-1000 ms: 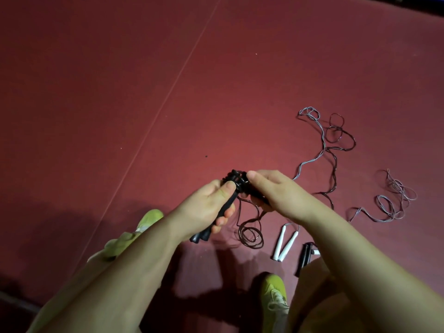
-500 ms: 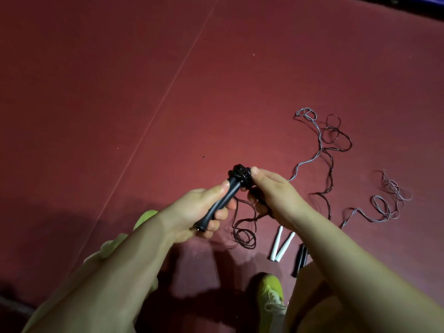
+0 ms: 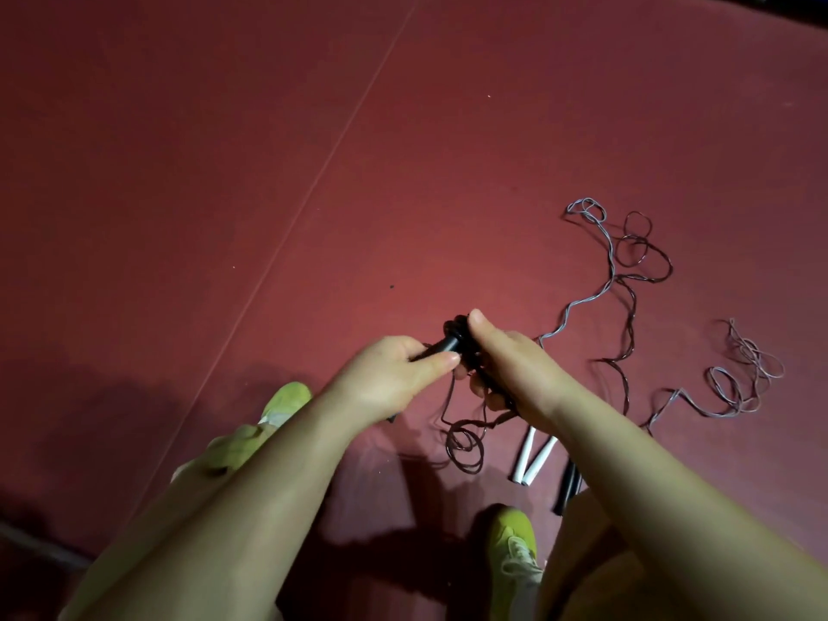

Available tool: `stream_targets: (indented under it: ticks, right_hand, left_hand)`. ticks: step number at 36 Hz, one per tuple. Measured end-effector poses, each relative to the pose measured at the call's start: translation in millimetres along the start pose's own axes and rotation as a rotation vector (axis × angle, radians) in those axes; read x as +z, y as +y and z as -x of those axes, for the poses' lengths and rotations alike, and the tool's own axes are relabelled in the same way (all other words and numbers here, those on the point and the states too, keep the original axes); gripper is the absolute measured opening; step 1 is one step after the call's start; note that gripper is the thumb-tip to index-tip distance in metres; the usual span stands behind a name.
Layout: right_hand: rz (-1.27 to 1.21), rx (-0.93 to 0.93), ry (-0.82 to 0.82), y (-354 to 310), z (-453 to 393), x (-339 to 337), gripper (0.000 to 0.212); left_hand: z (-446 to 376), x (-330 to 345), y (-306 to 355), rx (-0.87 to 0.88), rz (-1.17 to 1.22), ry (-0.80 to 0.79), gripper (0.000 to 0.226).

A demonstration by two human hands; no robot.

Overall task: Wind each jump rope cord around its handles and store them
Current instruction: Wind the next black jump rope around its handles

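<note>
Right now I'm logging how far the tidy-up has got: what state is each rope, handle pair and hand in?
Black handles: held up, cord partly wound at the top.
Dark cord: loose loops hang to the floor.
White handles: lying side by side on the floor.
Grey cord: unwound, strewn.
Second black handles: on the floor, partly hidden.
Left hand: grips the handles.
Right hand: grips the handles by the wound part.

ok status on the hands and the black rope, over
Left hand grips the black handles. Right hand pinches the wound cord at their top. Loose black cord hangs to the floor. White handles and grey cord wait unwound.
</note>
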State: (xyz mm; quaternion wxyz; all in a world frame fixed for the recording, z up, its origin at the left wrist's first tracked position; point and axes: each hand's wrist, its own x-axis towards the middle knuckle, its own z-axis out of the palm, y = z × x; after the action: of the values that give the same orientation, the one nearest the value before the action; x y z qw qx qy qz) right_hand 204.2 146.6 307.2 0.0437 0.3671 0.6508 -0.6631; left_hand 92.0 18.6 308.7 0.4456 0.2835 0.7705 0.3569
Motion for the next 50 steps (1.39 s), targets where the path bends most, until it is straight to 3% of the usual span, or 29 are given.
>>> stream_targets:
  ticks: [4,7,9,12,15,17,19,22,27,34,41,47,50]
  right_hand:
    - [-0.016,0.003,0.023,-1.1,0.4,4.4,0.046]
    - [-0.046,-0.056,0.049,-5.1,1.0,5.6,0.036]
    - [-0.046,-0.094,0.046,-4.7,-0.2,6.4,0.032]
    - [-0.062,-0.127,0.03,-2.6,-1.6,7.3,0.032]
    - [-0.152,-0.159,0.011,-2.7,-1.6,4.7,0.03]
    - [-0.208,-0.179,-0.003,-2.8,-2.1,2.1,0.026]
    - [-0.241,-0.195,-0.049,-0.8,-4.6,-0.9,0.027]
    - [-0.291,-0.165,-0.178,1.7,-6.8,-7.1,0.037]
    - [-0.176,0.008,-0.139,4.4,-4.4,-5.6,0.04]
    - [0.011,0.039,0.017,2.8,-4.4,-2.5,0.05]
    - [0.066,0.027,-0.006,6.6,-6.5,1.5,0.05]
    - [0.055,0.123,-0.006,6.5,-10.4,1.4,0.073]
    - [0.071,0.131,0.033,6.8,-10.5,1.9,0.068]
  left_hand:
    - [0.3,0.0,-1.2,0.037,-0.289,0.142,0.038]
    - [0.9,-1.6,-1.2,0.063,-0.318,0.168,0.037]
    - [2.4,-3.9,0.0,0.041,-0.124,0.058,0.03]
    - [11.5,-10.0,6.1,-0.086,0.354,-0.24,0.015]
    - [16.2,-13.9,6.9,-0.228,0.718,-0.517,0.038]
    - [15.1,-12.6,4.4,-0.271,0.836,-0.645,0.049]
    - [13.4,-9.6,3.8,-0.287,0.899,-0.68,0.056]
    - [10.6,-5.6,5.9,-0.311,0.93,-0.586,0.059]
    - [3.6,6.9,3.3,-0.256,0.701,-0.26,0.059]
    - [-10.1,19.0,-7.2,-0.12,0.271,0.067,0.056]
    - [-13.3,14.7,-10.3,-0.029,-0.17,0.185,0.047]
    - [-9.6,15.3,-10.2,0.017,-0.518,0.154,0.042]
    - [-9.7,15.5,-11.6,0.073,-0.654,0.186,0.04]
